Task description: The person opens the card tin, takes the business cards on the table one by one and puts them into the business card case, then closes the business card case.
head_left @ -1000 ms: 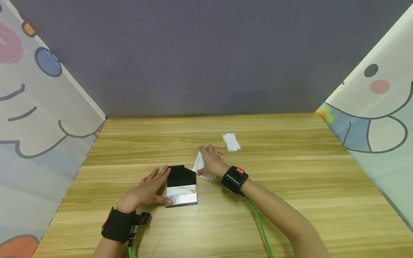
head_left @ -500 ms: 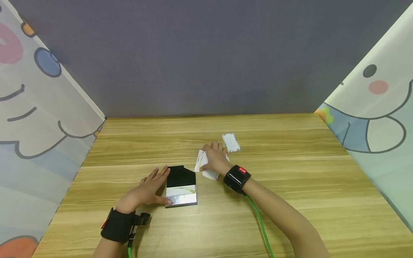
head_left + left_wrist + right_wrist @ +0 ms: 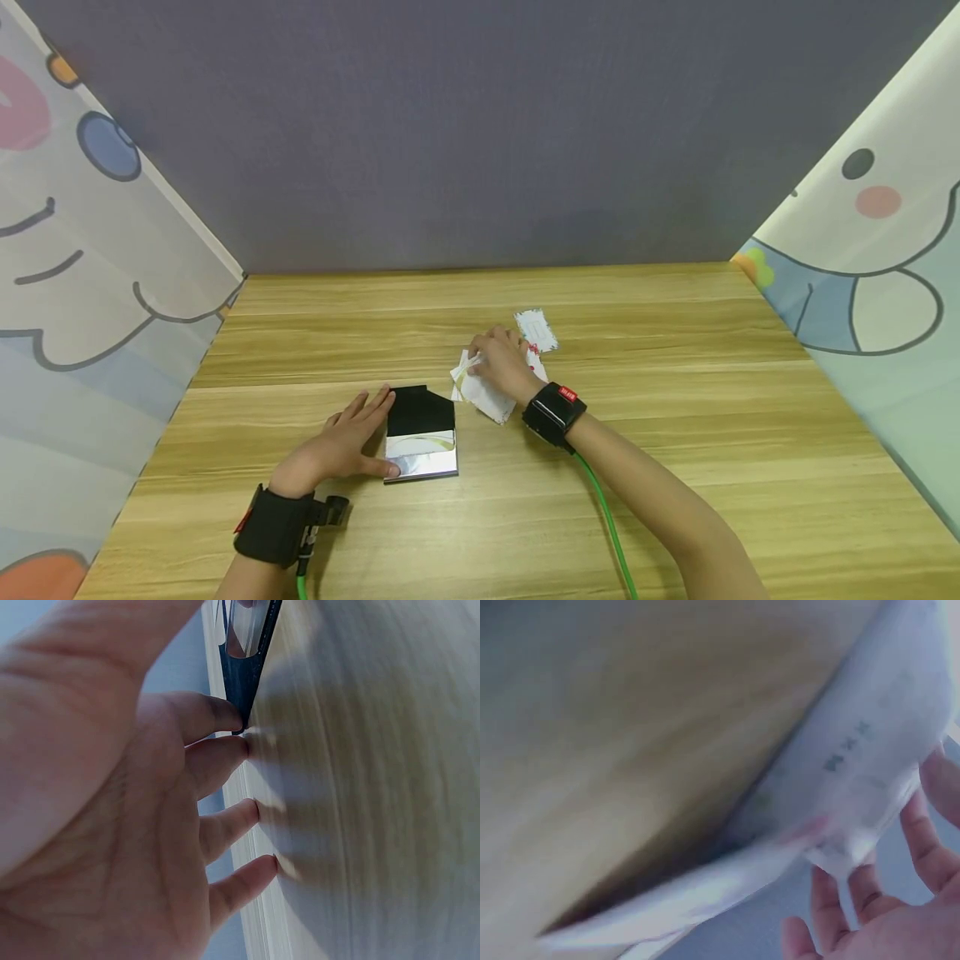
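Note:
My left hand (image 3: 341, 446) lies spread at the left side of an opened black card case (image 3: 422, 410), its thumb on the case's silver lower part and a fingertip at the upper corner. Inside the case a white card (image 3: 420, 443) with a gold curve shows. To the right, my right hand (image 3: 501, 364) pinches several white cards (image 3: 487, 398) fanned unevenly over the table. In the right wrist view, the cards (image 3: 840, 761) sit between thumb and fingers, printed faces blurred. A card with red marks (image 3: 537, 365) pokes out beyond the knuckles.
A single white card with a patterned border (image 3: 536, 330) lies just beyond the right hand. The wooden table (image 3: 675, 400) meets a grey panel (image 3: 480, 150) at the back. Cartoon-printed sheets stand at both sides. Green cables trail from both wristbands.
My right hand has shifted slightly right and away, its fingers closing in. The cards under it have turned and fanned out, and the red-marked one shows more. My left hand stays put.

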Available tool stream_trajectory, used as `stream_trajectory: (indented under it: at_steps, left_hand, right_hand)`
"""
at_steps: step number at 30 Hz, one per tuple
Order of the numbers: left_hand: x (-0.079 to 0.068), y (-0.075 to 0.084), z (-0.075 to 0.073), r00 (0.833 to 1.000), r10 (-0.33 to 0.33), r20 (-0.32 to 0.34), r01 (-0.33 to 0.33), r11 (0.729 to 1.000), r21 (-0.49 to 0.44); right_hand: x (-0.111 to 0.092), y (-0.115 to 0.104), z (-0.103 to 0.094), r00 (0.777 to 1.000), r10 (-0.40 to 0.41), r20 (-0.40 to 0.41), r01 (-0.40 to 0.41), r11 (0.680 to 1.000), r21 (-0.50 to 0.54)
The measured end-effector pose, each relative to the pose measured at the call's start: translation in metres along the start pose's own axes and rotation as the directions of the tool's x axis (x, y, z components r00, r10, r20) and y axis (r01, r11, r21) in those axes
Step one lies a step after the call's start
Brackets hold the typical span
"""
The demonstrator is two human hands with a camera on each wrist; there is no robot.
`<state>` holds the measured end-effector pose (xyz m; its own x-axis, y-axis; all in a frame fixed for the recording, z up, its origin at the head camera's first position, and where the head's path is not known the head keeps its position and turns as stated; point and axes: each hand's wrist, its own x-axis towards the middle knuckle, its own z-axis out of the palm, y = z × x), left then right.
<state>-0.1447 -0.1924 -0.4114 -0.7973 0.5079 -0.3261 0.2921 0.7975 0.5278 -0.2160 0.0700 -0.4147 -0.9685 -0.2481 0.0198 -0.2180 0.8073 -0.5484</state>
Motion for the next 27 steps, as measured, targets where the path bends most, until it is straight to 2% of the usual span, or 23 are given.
stream_trajectory:
  at_steps: [11,16,21,27]
  left_hand:
    - [0.000,0.000,0.000,1.000,0.003,0.002,-0.003,1.000,-0.013]
    - [-0.001,0.000,0.000,1.000,0.005,0.004,-0.005,1.000,-0.017]
    - [0.000,0.000,-0.001,1.000,0.005,0.005,-0.005,1.000,-0.012]
    - [0.000,-0.001,0.000,1.000,0.005,0.004,-0.005,1.000,0.001]
  right_hand:
    - [0.002,-0.004,0.000,0.992,-0.083,-0.100,0.092,0.991,0.096]
    - [0.002,-0.007,-0.001,0.989,-0.098,-0.110,0.113,0.983,0.146]
    - [0.001,-0.014,-0.002,0.984,-0.125,-0.129,0.153,0.958,0.242]
    - [-0.002,-0.025,-0.002,0.984,-0.140,-0.107,0.167,0.940,0.299]
